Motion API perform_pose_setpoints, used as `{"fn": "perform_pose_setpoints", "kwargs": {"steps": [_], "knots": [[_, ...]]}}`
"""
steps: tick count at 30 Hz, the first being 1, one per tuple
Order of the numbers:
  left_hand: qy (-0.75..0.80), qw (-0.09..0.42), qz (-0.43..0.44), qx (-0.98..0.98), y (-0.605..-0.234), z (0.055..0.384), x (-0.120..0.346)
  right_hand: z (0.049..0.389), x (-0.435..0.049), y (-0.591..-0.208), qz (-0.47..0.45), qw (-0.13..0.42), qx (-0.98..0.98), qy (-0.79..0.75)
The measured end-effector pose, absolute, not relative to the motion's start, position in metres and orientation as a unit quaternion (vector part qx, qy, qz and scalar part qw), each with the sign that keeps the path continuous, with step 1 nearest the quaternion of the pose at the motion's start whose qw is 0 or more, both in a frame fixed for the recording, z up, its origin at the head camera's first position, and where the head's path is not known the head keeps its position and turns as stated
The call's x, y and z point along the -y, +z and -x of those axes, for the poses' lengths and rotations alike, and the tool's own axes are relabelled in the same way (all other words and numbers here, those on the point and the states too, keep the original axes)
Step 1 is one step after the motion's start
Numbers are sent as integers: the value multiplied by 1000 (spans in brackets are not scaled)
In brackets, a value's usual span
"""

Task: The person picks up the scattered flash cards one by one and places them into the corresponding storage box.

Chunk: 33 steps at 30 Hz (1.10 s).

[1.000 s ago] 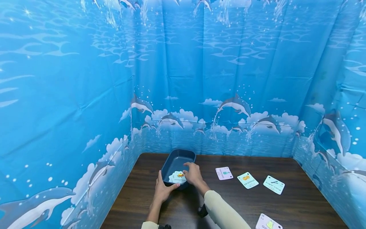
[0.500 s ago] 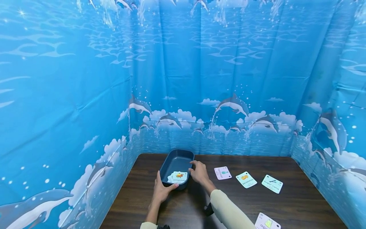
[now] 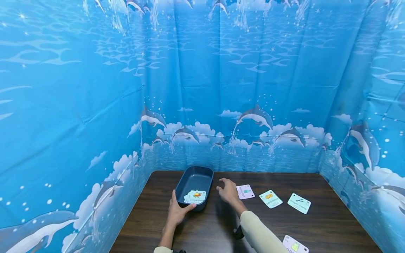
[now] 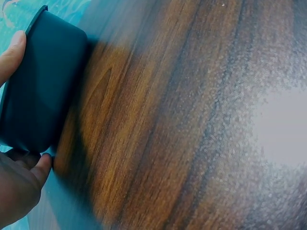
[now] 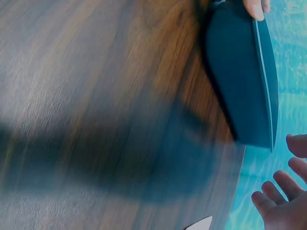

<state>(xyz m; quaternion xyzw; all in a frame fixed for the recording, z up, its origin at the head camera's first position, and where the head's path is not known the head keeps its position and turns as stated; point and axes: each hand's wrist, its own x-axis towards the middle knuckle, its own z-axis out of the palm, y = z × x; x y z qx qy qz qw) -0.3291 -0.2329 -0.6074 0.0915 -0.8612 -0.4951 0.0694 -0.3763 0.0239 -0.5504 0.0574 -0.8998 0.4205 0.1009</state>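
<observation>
Step in hand looks like gathering loose cards into the dark tray (image 3: 197,182); left hand (image 3: 177,213) grips the tray's near-left corner, thumb along the near side, fingers up the left side; right hand (image 3: 229,193) is between tray and raincoat card (image 3: 246,192), its grip holding nothing, fingers spread and lightly bent; whether it touches the raincoat card, can't tell; pomegranate card (image 3: 196,197) lies inside the tray at the near end, on top of other cards, count unclear.

Next move probably calls for a fingertip pinch at a card edge, raincoat card being nearest; thin cards lying flat could be hard to get a nail under; persimmon card (image 3: 271,199) and sugar cane card (image 3: 299,203) lie to the right of it, spaced apart; a fourth card (image 3: 295,244) with a green picture sits near the person, cut off by the frame, word only partly readable.

Surface is a dark wood-grain bench (image 3: 326,228), with strong glare in the left wrist view and a blurred arm shadow in the right wrist view; tray is toward the back left; blue curtain (image 3: 240,70) with dolphins, clouds and water surrounds the back and both sides, some creases; sleeves pale yellow.
</observation>
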Motion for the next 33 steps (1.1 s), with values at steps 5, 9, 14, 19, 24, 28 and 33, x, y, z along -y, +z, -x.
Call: {"fn": "perform_pose_setpoints", "kwargs": {"steps": [5, 9, 14, 19, 24, 28, 33], "knots": [[-495, 68, -90, 862, -607, 330, 233, 377, -38, -553, -51, 110, 904, 411], [-491, 66, -91, 864, -606, 329, 232, 375, -48, -556, -41, 111, 907, 405], [-491, 69, -94, 863, -605, 328, 231, 374, -59, -562, -34, 109, 910, 399], [-489, 65, -98, 864, -605, 329, 230, 373, -70, -563, -35, 122, 912, 391], [-487, 59, -101, 866, -605, 330, 230, 369, -81, -563, -29, 130, 915, 381], [-489, 62, -98, 864, -604, 331, 232, 366, -89, -566, -20, 133, 914, 384], [-491, 60, -97, 864, -603, 330, 232, 364, -98, -571, -10, 127, 914, 385]]}}
